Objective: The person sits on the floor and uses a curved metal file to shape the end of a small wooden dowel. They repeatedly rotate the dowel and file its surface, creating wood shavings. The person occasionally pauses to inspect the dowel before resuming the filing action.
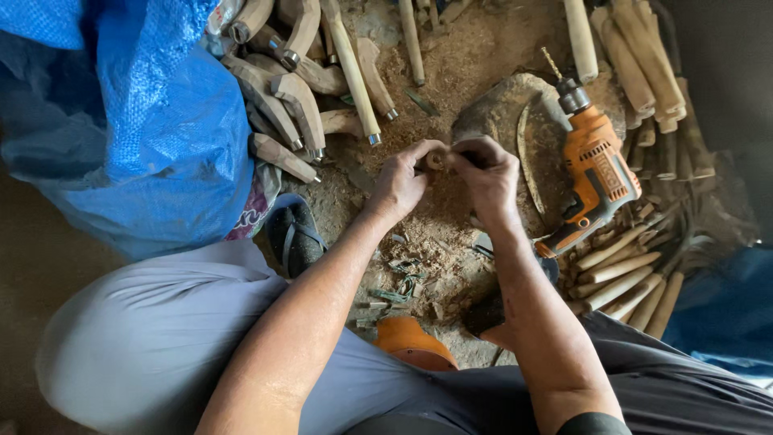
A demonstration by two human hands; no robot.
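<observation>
While both hands meet over the sawdust-strewn ground, the left hand and right hand pinch a small pale wooden piece between their fingertips. Judging by this, a firm, steady two-handed grip suits it best, well apart from the orange power drill lying nearby.

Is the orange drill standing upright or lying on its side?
Lying on its side: the orange drill rests flat on the sawdust-strewn ground, bit pointing away, no hand on it.
</observation>
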